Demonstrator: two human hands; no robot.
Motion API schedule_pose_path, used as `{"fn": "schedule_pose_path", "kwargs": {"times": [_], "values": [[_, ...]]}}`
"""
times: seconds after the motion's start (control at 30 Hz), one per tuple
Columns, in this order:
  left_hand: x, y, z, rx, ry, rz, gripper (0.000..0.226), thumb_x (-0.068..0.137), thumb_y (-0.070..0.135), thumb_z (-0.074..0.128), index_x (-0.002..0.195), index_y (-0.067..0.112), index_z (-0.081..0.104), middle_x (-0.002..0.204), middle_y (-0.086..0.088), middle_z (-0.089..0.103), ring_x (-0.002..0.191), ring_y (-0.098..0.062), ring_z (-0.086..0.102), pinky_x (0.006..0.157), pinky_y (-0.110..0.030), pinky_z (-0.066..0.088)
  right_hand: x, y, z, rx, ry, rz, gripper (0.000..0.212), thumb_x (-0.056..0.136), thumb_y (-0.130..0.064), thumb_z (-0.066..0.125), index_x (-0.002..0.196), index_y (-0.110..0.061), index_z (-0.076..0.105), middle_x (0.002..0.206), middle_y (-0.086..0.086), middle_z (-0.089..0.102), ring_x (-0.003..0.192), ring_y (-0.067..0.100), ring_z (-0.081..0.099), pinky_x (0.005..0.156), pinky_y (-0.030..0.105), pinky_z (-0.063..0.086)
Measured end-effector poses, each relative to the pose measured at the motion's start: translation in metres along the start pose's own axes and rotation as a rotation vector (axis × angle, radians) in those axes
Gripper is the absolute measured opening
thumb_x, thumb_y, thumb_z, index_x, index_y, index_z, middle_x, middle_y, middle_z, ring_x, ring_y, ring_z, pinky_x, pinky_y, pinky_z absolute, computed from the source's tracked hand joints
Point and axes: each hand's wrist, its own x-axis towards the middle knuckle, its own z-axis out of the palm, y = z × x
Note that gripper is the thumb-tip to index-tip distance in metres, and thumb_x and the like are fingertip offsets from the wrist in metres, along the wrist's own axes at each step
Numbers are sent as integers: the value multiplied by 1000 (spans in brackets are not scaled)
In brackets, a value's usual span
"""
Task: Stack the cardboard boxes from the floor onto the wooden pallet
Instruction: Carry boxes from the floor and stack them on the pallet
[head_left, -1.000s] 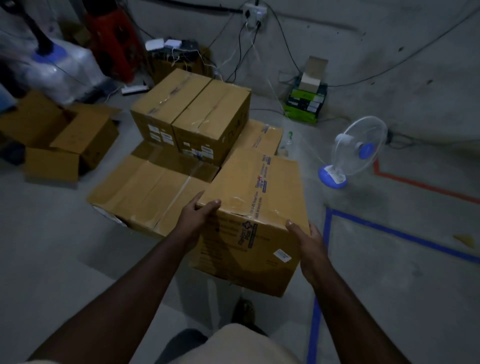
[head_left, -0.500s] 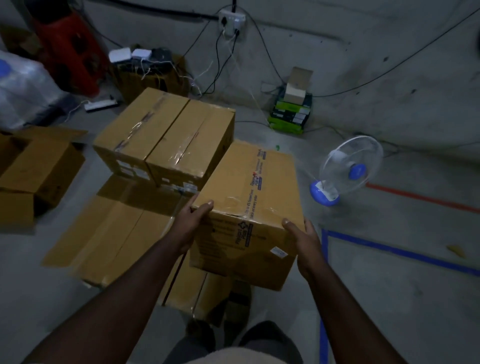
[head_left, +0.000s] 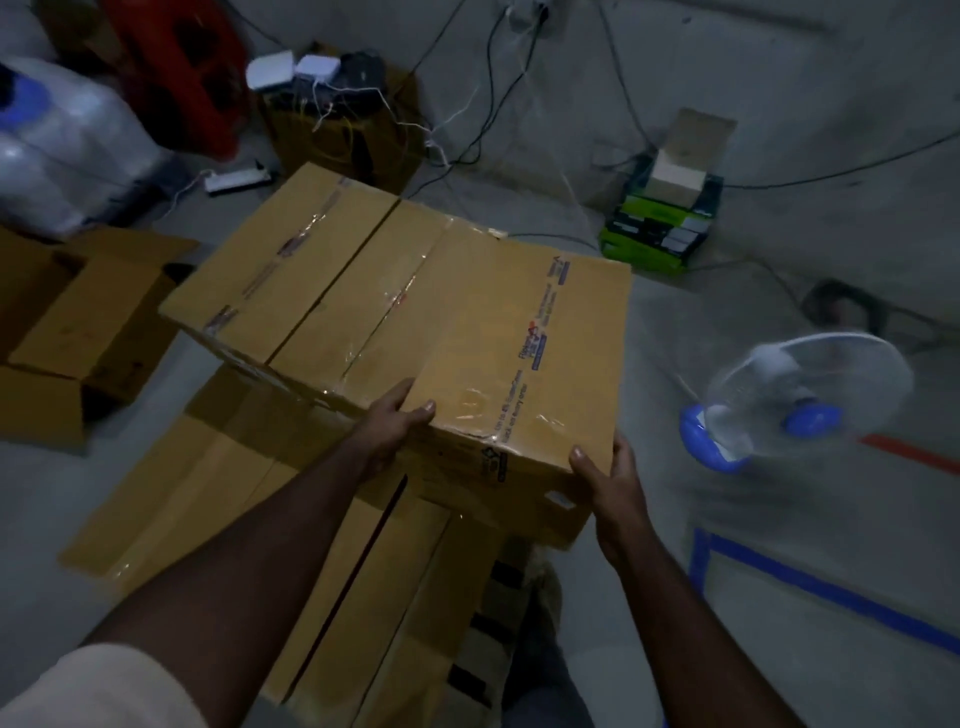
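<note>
The carried box (head_left: 524, 358) sits between both hands at its near end. The left hand (head_left: 387, 428) grips the near-left corner, thumb curled over the top edge and fingers wrapped down the side. The right hand (head_left: 605, 475) clasps the near-right corner — thumb on the top edge, fingers bent round the side face. The box rides level with the two upper boxes (head_left: 306, 275) of the stack, its left side just beside the right-hand one of that pair, and it hangs over the lower layer of boxes (head_left: 218, 499); whether its underside touches them cannot be told.

Half a second ago the box was nearer the person and apart from the upper pair, its front face in plain sight. Now it lies further forward and alongside them, mostly its taped top showing. Both grips are unchanged. The fan (head_left: 795, 395) stands on the floor (head_left: 779, 665) to the right, near blue tape (head_left: 810, 587).
</note>
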Motion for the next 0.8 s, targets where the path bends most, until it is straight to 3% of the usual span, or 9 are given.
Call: {"fn": "schedule_pose_path", "kwargs": {"times": [0.13,0.27,0.37,0.47,0.53,0.6,0.73,0.8], "values": [[63,3,21,19,40,6,63,95,16,69,151,26,45,140,-3,61,123,-26,63,108,-51,49,68,18,-6,9,-20,24,90,79,-39,80,156,-32,34,154,-2,50,139,24,51,113,55,44],[100,-3,15,97,22,-2,78,82,40,79,149,47,41,156,0,47,133,-29,53,105,-62,46,105,44,-2,21,3,32,73,96,-9,69,156,-25,30,152,0,49,135,20,52,109,41,47],[119,-15,5,168,59,41,77,78,48,80,145,56,41,166,6,28,149,-29,32,109,-68,38,120,65,7,9,8,40,74,96,-3,66,156,-25,27,149,-5,47,127,7,55,99,23,48],[128,-23,-1,496,142,64,74,88,54,71,150,55,32,170,6,-9,156,-27,-10,121,-62,14,124,80,19,-14,-8,73,74,97,1,63,156,-21,24,141,-13,49,114,-15,55,87,8,49],[131,-35,-6,666,194,41,74,93,51,66,155,48,25,168,3,-21,153,-29,-22,122,-60,2,124,89,23,-46,-2,85,73,98,3,61,157,-19,23,146,-12,45,122,-10,53,86,4,47],[131,-47,-10,714,192,-2,77,93,50,66,157,45,22,167,2,-24,153,-32,-23,122,-63,0,124,97,25,-79,-5,98,71,99,7,57,157,-15,22,152,-9,38,130,0,46,85,-1,43],[138,-73,-19,770,153,-56,84,93,43,69,160,36,20,168,-4,-21,152,-39,-22,121,-67,4,124,109,27,-152,-49,138,67,100,10,50,156,-15,23,151,-3,40,112,-15,50,80,1,46],[140,-79,-23,858,137,-37,85,92,42,70,160,34,19,168,-7,-20,152,-41,-21,120,-67,5,125,114,28,-152,-47,175,69,100,9,51,157,-18,22,148,-4,40,114,-3,52,75,5,50]]}}
